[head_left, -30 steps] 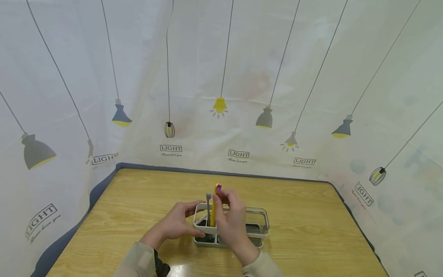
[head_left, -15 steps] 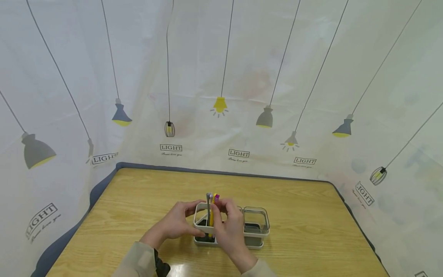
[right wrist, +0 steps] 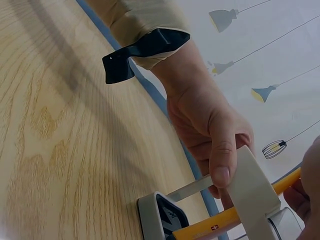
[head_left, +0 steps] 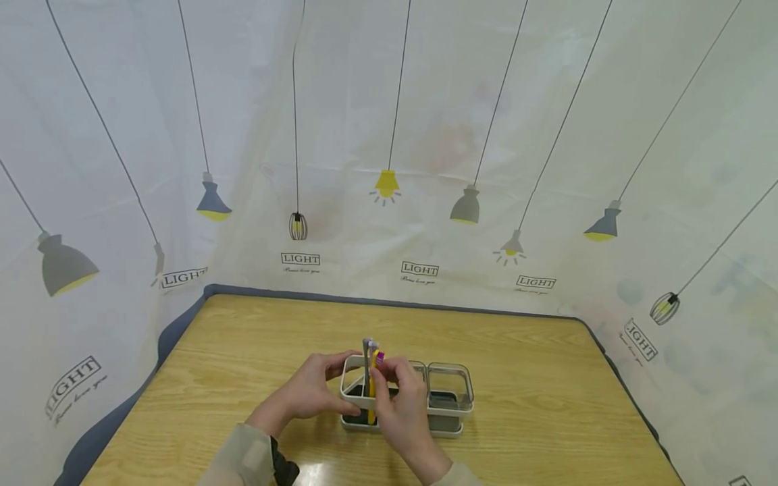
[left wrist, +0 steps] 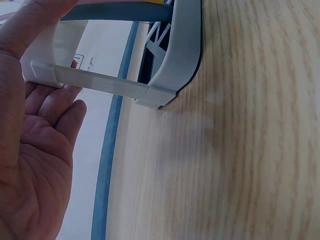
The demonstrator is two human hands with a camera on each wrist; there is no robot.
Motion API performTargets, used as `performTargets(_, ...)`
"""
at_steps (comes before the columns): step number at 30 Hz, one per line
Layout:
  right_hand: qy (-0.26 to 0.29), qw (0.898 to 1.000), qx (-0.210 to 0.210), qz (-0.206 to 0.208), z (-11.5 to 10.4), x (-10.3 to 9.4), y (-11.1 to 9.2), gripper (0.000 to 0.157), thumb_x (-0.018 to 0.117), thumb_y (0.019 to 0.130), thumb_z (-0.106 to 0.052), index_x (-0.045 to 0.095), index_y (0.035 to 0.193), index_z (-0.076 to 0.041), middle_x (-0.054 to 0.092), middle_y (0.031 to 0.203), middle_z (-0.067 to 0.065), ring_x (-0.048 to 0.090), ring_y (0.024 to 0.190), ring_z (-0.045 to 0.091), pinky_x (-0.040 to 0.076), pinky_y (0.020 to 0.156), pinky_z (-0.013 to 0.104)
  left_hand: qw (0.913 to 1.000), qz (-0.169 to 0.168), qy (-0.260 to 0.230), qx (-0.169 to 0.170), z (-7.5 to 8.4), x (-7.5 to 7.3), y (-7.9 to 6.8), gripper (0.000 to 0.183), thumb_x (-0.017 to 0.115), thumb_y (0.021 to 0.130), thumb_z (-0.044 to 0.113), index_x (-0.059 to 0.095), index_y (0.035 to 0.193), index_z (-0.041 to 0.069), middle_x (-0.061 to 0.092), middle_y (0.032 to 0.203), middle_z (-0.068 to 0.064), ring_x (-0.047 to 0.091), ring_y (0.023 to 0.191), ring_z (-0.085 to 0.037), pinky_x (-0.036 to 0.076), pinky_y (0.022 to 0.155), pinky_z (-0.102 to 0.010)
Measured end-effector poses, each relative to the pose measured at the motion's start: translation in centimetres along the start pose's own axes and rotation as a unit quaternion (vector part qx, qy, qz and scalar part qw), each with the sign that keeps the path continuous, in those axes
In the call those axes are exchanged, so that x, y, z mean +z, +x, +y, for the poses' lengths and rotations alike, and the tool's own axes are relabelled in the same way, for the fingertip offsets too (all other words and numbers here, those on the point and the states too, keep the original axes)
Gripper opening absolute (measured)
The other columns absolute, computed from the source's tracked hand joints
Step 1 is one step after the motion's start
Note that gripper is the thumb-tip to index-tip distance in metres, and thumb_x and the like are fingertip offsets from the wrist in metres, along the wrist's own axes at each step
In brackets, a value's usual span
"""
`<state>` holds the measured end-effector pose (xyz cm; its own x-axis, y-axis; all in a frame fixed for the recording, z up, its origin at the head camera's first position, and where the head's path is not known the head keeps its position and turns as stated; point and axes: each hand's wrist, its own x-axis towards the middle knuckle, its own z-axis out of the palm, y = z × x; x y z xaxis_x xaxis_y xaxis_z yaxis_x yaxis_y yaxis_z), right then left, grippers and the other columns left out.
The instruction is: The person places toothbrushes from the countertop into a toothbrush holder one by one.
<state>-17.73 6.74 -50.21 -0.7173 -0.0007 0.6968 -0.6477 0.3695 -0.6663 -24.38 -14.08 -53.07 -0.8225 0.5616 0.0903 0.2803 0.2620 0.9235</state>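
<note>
A white two-tier toothbrush holder (head_left: 450, 408) stands on the table. My left hand (head_left: 310, 390) grips the left end of its upper frame, thumb in front and fingers behind, as the left wrist view also shows. My right hand (head_left: 402, 403) pinches a yellow toothbrush (right wrist: 207, 226) near its purple-bristled head. The brush stands in the left part of the holder, its lower end down by the base tray in the right wrist view. Beside it is a grey toothbrush (head_left: 366, 349), its handle (left wrist: 115, 11) in the left wrist view. A pale brush head (head_left: 373, 345) shows just behind.
The holder's right side has a clear-walled square compartment (head_left: 450, 383). The wooden table (head_left: 535, 378) runs back to a dark blue edge (head_left: 389, 303). A white sheet with printed lamps (head_left: 419, 223) hangs around it.
My right hand has moved down with the yellow toothbrush, so its purple head now sits lower than the grey one. The left hand and the holder have stayed in place.
</note>
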Motion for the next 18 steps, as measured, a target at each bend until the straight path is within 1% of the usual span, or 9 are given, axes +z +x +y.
performTargets(5, 0.002, 0.999, 0.029, -0.021, 0.07, -0.20, -0.24, 0.015, 0.072, 0.097, 0.007, 0.066, 0.100, -0.006, 0.064, 0.095, -0.006, 0.066, 0.086, 0.012, 0.063, 0.077, 0.030, 0.9999, 0.000, 0.003, -0.012, 0.10, 0.03, -0.03, 0.091, 0.102, 0.071, 0.031, 0.059, 0.151, 0.022, 0.056, 0.153, 0.003, 0.050, 0.143, -0.024, 0.042, 0.117, -0.041)
performTargets(11, 0.002, 0.999, 0.031, -0.034, 0.22, -0.39, -0.50, 0.023, 0.073, 0.095, 0.010, 0.064, 0.098, -0.011, 0.064, 0.094, -0.006, 0.066, 0.085, 0.011, 0.063, 0.075, 0.030, 0.9999, 0.000, 0.003, -0.012, -0.01, 0.07, -0.02, 0.091, 0.102, 0.071, 0.031, 0.059, 0.152, 0.022, 0.056, 0.153, 0.003, 0.050, 0.143, -0.024, 0.042, 0.117, -0.042)
performTargets(15, 0.003, 0.998, 0.037, -0.047, 0.26, -0.55, -0.55, 0.023, 0.073, 0.096, 0.009, 0.063, 0.098, -0.012, 0.063, 0.095, -0.007, 0.065, 0.086, 0.010, 0.063, 0.075, 0.029, 0.9999, 0.000, 0.000, -0.013, -0.15, 0.08, -0.03, 0.091, 0.101, 0.072, 0.030, 0.059, 0.152, 0.021, 0.056, 0.154, 0.002, 0.050, 0.143, -0.024, 0.043, 0.117, -0.042)
performTargets(18, 0.000, 0.998, 0.040, -0.056, 0.27, -0.74, -0.47, 0.021, 0.073, 0.095, 0.009, 0.063, 0.098, -0.010, 0.064, 0.095, -0.005, 0.067, 0.086, 0.011, 0.063, 0.075, 0.029, 0.9999, 0.000, -0.001, -0.014, -0.14, 0.09, -0.04, 0.091, 0.101, 0.072, 0.030, 0.059, 0.152, 0.021, 0.056, 0.154, 0.001, 0.050, 0.144, -0.024, 0.043, 0.116, -0.042)
